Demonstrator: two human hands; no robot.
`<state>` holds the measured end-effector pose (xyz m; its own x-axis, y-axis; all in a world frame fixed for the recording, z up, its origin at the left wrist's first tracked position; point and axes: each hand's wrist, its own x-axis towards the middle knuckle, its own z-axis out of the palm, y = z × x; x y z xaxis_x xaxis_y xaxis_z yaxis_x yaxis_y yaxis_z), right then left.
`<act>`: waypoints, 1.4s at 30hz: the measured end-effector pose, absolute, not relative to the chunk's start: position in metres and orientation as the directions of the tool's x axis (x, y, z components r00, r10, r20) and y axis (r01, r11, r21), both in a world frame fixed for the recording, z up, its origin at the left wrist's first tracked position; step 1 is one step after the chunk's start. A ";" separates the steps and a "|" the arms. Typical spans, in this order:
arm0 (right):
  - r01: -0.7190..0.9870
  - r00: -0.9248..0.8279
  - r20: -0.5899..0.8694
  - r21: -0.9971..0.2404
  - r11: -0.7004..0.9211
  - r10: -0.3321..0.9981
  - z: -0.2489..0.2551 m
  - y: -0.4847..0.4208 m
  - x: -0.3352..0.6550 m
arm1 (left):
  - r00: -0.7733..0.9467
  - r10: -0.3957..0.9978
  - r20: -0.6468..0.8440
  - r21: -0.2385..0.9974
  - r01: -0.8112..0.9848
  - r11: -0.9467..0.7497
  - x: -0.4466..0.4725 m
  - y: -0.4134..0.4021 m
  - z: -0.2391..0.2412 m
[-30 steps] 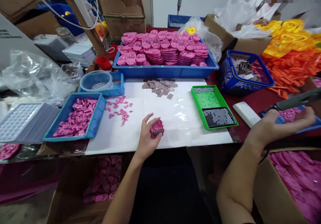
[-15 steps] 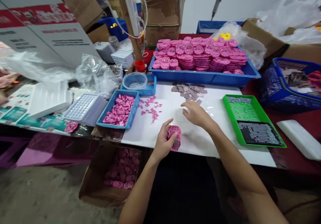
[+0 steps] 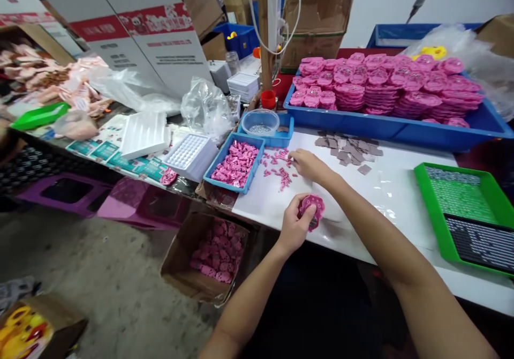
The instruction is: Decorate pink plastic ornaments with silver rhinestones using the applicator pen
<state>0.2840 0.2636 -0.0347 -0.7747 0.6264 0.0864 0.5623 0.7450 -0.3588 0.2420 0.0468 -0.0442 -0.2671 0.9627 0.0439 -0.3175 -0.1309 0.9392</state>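
My left hand [image 3: 294, 225] is closed around a round pink plastic piece [image 3: 311, 209] at the near edge of the white work sheet [image 3: 385, 198]. My right hand [image 3: 307, 164] reaches across to a scatter of small pink parts [image 3: 277, 166] on the sheet; its fingers curl down onto them, and I cannot make out whether they hold one. A pile of grey-brown squares [image 3: 347, 149] lies just beyond the right hand.
A small blue tray of pink parts [image 3: 235, 162] sits left of the sheet, a clear bowl [image 3: 260, 121] behind it. A long blue tray [image 3: 393, 126] holds stacked pink discs. A green tray [image 3: 461, 209] lies right. An open carton of pink pieces [image 3: 209, 257] stands on the floor.
My right hand came back from the far right and moved left across the sheet to the scattered small pink parts. The view swung left. My left hand kept holding the pink piece.
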 end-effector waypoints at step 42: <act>0.382 -0.796 0.110 -0.672 0.635 0.595 0.018 0.191 0.371 | -0.318 0.942 -0.111 0.989 -0.125 0.074 0.236 0.067 -0.041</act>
<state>0.3711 0.1908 0.0175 -0.7960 0.5952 0.1100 0.3818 0.6348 -0.6718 0.2355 0.0673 -0.0414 -0.3181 0.9416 -0.1105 -0.1249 0.0740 0.9894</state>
